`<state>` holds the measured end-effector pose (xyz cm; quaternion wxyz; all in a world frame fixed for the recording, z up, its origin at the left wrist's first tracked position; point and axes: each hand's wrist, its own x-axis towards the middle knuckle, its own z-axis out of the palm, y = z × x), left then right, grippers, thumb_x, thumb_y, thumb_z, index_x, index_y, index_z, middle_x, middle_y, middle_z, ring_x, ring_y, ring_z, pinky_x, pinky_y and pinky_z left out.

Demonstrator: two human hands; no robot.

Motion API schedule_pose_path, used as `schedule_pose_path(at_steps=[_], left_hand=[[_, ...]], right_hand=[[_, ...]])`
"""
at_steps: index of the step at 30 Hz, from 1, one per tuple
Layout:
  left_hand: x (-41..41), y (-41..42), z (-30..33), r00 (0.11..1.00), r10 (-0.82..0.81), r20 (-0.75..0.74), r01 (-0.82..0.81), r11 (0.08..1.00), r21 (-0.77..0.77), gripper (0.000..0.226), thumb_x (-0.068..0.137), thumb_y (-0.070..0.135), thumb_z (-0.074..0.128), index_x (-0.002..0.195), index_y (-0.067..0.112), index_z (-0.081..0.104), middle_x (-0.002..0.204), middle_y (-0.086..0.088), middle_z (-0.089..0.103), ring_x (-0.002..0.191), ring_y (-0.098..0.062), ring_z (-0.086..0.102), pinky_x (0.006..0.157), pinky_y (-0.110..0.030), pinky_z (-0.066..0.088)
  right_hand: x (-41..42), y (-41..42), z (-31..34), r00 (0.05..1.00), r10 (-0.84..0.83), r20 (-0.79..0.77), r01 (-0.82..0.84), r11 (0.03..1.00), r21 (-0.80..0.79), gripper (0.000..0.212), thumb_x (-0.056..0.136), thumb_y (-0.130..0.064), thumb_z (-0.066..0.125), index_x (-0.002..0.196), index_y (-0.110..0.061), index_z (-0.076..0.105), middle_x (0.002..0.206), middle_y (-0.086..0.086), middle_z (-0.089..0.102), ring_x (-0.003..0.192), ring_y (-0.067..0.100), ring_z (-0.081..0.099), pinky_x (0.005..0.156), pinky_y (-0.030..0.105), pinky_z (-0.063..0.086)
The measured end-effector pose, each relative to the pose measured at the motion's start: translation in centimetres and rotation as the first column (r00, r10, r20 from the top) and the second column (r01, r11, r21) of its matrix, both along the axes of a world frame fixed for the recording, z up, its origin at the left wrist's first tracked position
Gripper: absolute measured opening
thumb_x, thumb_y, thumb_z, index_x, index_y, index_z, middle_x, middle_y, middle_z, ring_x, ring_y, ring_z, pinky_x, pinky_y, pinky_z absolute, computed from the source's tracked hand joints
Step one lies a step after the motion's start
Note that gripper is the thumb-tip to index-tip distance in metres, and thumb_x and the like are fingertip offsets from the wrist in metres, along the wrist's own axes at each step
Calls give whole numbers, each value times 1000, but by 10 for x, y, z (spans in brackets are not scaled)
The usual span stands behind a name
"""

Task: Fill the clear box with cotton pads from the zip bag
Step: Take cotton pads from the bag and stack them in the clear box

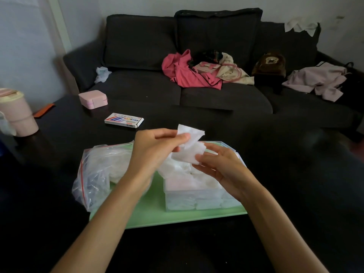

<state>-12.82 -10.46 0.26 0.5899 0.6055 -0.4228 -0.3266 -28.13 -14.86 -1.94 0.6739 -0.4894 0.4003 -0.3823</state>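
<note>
The clear box (199, 201) stands on a green tray (157, 215) and holds several white cotton pads stacked up to its rim. The zip bag (94, 174), clear with a red seal, lies at the tray's left with pads inside. Above the box, my left hand (157, 146) pinches the top of a small bunch of cotton pads (190, 144). My right hand (218, 164) holds the lower part of the same bunch between thumb and fingers.
A dark table carries a pink case (93, 99), a small printed carton (124, 120) and a pink cup (17, 113) at the left edge. Behind stands a dark sofa (197, 56) strewn with clothes and a bag.
</note>
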Motion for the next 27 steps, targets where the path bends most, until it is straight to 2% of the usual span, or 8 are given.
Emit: schedule_pose_path(at_steps=[2, 5, 8, 13, 17, 19, 23, 27], left_hand=[[-1, -2, -6, 999, 23, 35, -23, 1000, -8, 18, 65, 31, 84, 74, 21, 73, 57, 6, 69, 49, 1, 61, 51, -8, 43], [1, -6, -14, 990, 36, 139, -40, 999, 23, 20, 59, 35, 87, 66, 26, 71, 62, 9, 71, 59, -6, 67, 69, -28, 56], [2, -8, -15, 981, 11, 196, -17, 999, 29, 23, 55, 36, 89, 59, 30, 67, 63, 13, 71, 66, -7, 69, 77, -42, 58], [2, -9, -13, 965, -31, 260, 32, 999, 3, 21, 60, 39, 85, 75, 32, 72, 72, 16, 72, 71, -1, 68, 76, -33, 56], [10, -11, -4, 981, -129, 148, 110, 985, 131, 34, 70, 40, 79, 101, 32, 67, 86, 16, 71, 77, 8, 63, 63, -10, 45], [12, -9, -4, 960, -239, 143, 211, 959, 188, 22, 74, 34, 77, 94, 30, 71, 71, 16, 71, 64, 12, 62, 50, -3, 41], [14, -9, -8, 958, -246, 146, 230, 966, 119, 8, 77, 23, 76, 83, 27, 71, 62, 20, 68, 61, 14, 61, 48, 0, 39], [10, -11, -10, 955, -245, 165, 240, 969, 51, 9, 75, 24, 77, 82, 28, 72, 67, 20, 70, 67, 11, 64, 54, 1, 40]], right_hand=[[0, -1, 0, 999, 11, 50, -11, 1000, 7, 29, 88, 5, 55, 114, -7, 59, 90, 9, 72, 81, 15, 70, 76, 27, 58], [-2, -2, 2, 996, 29, 84, -30, 999, 13, 25, 92, 2, 48, 107, -12, 61, 81, 4, 74, 79, 14, 71, 74, 28, 58], [-2, -2, 4, 992, 11, 124, -15, 999, 34, 20, 93, -12, 45, 100, -12, 64, 85, 6, 75, 83, 19, 72, 71, 31, 58], [1, -3, -1, 996, -89, -8, 89, 995, -39, 36, 85, -17, 66, 119, -7, 58, 103, 12, 70, 92, 21, 69, 70, 25, 57], [-2, -5, 1, 996, -88, -10, 88, 996, -27, 32, 85, -11, 65, 117, -8, 59, 105, 13, 69, 93, 22, 69, 70, 25, 58], [-3, -5, 2, 997, -59, -43, 57, 997, -53, 26, 86, -5, 61, 111, -9, 61, 102, 12, 69, 89, 21, 70, 66, 23, 56], [-9, -6, 4, 996, -27, -88, 22, 998, -59, 33, 82, 8, 50, 109, -7, 61, 103, 12, 65, 92, 23, 66, 64, 23, 55], [-13, -6, 7, 999, -34, 2, 34, 999, 8, 40, 81, -18, 67, 119, -12, 56, 110, 11, 66, 96, 24, 68, 74, 31, 57]])
